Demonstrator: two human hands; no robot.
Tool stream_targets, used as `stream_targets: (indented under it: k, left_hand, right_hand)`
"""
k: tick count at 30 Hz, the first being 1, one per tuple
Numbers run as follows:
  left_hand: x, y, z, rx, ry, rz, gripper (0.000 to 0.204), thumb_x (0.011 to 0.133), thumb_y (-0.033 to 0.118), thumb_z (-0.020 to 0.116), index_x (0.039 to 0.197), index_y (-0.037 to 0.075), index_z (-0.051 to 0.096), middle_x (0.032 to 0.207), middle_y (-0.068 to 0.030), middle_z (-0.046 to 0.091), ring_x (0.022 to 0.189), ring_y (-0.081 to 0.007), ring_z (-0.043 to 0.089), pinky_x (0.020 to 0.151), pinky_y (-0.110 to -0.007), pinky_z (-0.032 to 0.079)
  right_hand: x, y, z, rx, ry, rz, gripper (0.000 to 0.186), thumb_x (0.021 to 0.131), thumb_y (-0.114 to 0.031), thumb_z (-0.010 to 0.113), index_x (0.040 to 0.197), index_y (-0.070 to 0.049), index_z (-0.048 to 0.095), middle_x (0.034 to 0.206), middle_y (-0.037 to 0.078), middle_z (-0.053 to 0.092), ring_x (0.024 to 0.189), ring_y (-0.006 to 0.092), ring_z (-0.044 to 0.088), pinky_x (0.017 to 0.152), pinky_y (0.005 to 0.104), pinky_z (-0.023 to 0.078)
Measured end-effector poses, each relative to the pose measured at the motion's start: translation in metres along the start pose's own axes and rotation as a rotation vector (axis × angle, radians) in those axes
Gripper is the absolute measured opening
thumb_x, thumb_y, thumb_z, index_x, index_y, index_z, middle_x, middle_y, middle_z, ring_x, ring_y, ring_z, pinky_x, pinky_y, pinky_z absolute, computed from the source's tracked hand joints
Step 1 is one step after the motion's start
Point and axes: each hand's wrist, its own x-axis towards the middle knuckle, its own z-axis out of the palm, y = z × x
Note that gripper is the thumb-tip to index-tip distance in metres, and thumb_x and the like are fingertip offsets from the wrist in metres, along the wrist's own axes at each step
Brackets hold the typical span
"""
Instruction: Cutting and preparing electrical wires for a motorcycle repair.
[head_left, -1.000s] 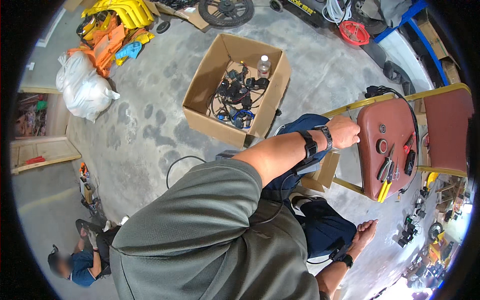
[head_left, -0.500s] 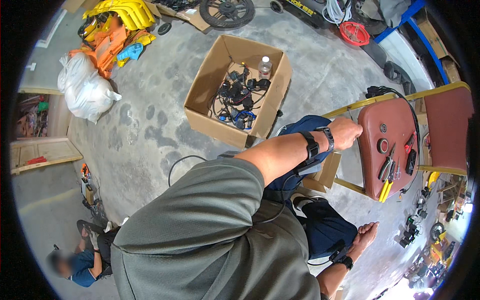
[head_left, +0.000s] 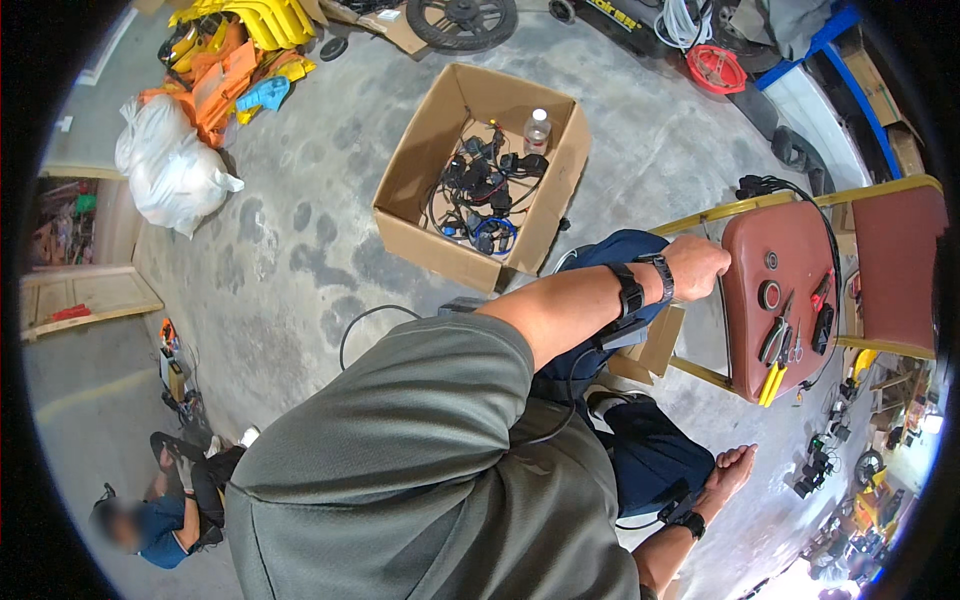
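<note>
Tape, pliers and scissors lie on the seat, just beyond the left hand; that hand is curled at the seat's edge, touching or not I cannot tell, its contents hidden; the right hand, well apart from it, is loosely curled by the knee, and whether it holds anything I cannot tell; left of the left hand, the box holds tangled cables; no finished piece shows, tools seem idle, and how much remains is unclear.
</note>
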Motion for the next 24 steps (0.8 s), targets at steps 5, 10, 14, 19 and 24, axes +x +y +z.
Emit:
stream_targets:
  k: [5, 10, 14, 19, 24]
  left_hand:
    - [-0.004, -0.008, -0.008, -0.349, 0.330, -0.072, 0.010, 0.076, 0.002, 0.054, 0.081, 0.004, 0.063, 0.080, -0.0141, 0.064, 0.072, -0.0294, 0.063, 0.064, -0.037, 0.049]
    - [-0.032, -0.095, -0.062, -0.225, 0.858, -0.324, 0.013, 0.081, 0.004, 0.057, 0.093, 0.006, 0.063, 0.078, -0.0127, 0.064, 0.069, -0.0215, 0.063, 0.065, -0.031, 0.049]
    - [-0.115, -0.182, -0.139, 0.170, 0.732, -0.746, 0.043, 0.084, 0.031, 0.062, 0.115, 0.001, 0.061, 0.109, -0.0225, 0.064, 0.104, -0.0341, 0.061, 0.089, -0.039, 0.047]
    - [-0.213, -0.205, -0.163, 0.162, 0.040, -0.873, 0.055, 0.087, 0.034, 0.061, 0.130, 0.001, 0.051, 0.120, -0.0237, 0.060, 0.114, -0.0359, 0.057, 0.096, -0.040, 0.044]
    - [-0.235, -0.198, -0.149, 0.232, -0.002, -0.909, 0.052, 0.085, 0.023, 0.065, 0.131, 0.005, 0.051, 0.115, -0.0236, 0.062, 0.114, -0.0362, 0.057, 0.097, -0.040, 0.044]
  right_hand:
    - [0.001, 0.000, 0.005, -0.013, 0.020, -0.007, 0.033, 0.098, -0.034, 0.052, 0.076, -0.010, 0.049, 0.054, -0.002, 0.037, 0.044, 0.0087, 0.033, 0.042, 0.0235, 0.028]
    - [0.000, -0.001, 0.006, 0.002, -0.016, -0.016, 0.033, 0.098, -0.034, 0.052, 0.075, -0.010, 0.049, 0.054, -0.002, 0.037, 0.044, 0.0087, 0.032, 0.042, 0.0236, 0.027]
    - [-0.001, -0.001, 0.001, 0.009, -0.004, -0.038, 0.034, 0.098, -0.034, 0.052, 0.074, -0.010, 0.048, 0.054, -0.002, 0.036, 0.044, 0.0089, 0.032, 0.041, 0.0239, 0.027]
    - [-0.003, -0.003, 0.007, 0.033, 0.014, -0.034, 0.033, 0.098, -0.034, 0.053, 0.075, -0.010, 0.049, 0.054, -0.002, 0.037, 0.044, 0.0091, 0.033, 0.041, 0.0240, 0.027]
    - [0.000, -0.002, 0.009, -0.004, 0.005, -0.023, 0.033, 0.098, -0.033, 0.052, 0.075, -0.010, 0.050, 0.054, -0.002, 0.038, 0.043, 0.0091, 0.033, 0.041, 0.0241, 0.027]
